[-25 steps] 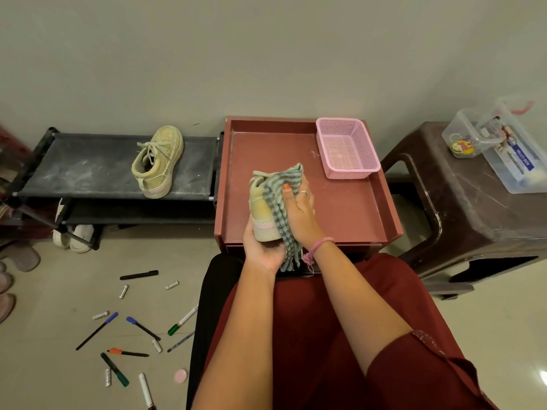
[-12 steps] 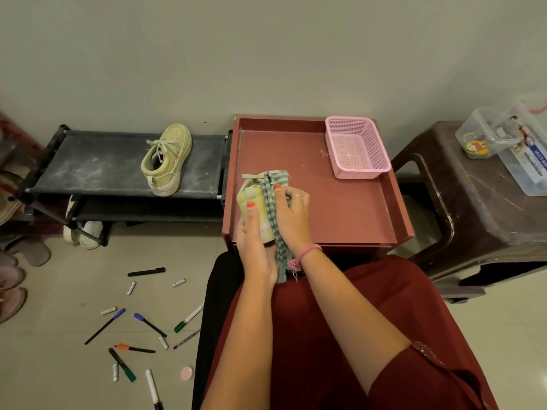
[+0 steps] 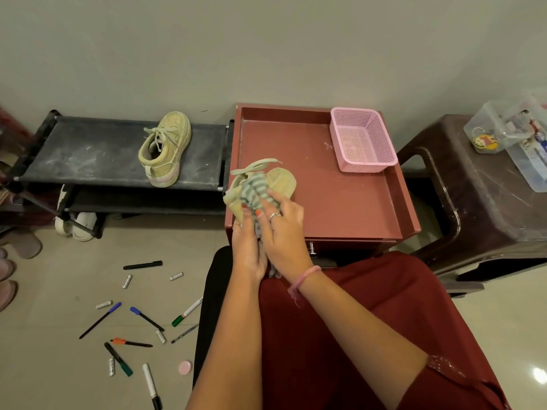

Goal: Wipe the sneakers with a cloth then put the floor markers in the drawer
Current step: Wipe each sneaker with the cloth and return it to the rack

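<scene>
So I've got one sneaker (image 3: 282, 182) up over the front-left corner of the red cabinet top (image 3: 340, 202), toe pointing toward the back. My left hand (image 3: 248, 247) is curled around its heel end from below, and my right hand (image 3: 281, 229) is just beside it, fingers pinching the striped cloth (image 3: 254, 192) down onto the shoe's opening. Both hands are touching each other. The other sneaker (image 3: 165, 147) sits on the black rack (image 3: 88, 155), well apart from my hands, near its right end. The markers (image 3: 142, 318) are scattered on the floor to my left, nowhere near either hand. A pink basket (image 3: 362, 140) sits in the cabinet top's back-right corner.
</scene>
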Available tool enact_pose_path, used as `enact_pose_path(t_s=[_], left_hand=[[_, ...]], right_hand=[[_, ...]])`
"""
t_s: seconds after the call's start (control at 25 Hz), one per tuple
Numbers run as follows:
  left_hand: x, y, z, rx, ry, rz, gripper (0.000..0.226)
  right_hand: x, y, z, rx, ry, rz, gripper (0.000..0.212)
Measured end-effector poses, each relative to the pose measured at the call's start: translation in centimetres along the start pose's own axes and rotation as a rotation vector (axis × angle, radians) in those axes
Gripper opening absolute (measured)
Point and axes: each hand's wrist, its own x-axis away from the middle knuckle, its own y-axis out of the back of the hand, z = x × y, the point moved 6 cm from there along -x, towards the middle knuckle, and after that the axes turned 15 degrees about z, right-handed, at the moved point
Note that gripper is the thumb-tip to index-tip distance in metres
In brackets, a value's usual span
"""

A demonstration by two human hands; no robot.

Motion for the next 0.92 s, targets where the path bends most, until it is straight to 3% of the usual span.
enact_pose_path(t_s=[0.24,0.36,0.52,0.68,0.92], left_hand=[[-0.9,1.6,0.3,-0.038,0.054,-0.132,0.03],[-1.2,2.2,0.3,-0.002,0.051,-0.165,0.046],[-1.7,2.6,0.5,0.129,0.012,-0.128,0.064],[-2.0,2.1,0.2,0.175,-0.047,-0.059,0.053],[-2.1,1.7,0.3,0.165,-0.059,-0.003,0.061]], right_hand=[[0.2,-0.2,0.6,0.162,0.036,-0.045,0.049],[-0.9,-0.2,1.6,0.139,0.03,-0.01,0.048],[-4.2,0.9,-0.5,-0.1,-0.101,-0.049,0.036],[-8.6,3.5,-5.7,-0.126,-0.265,-0.031,0.036],[-6.6,3.7,-6.0,-0.072,-0.154,-0.08,0.035]])
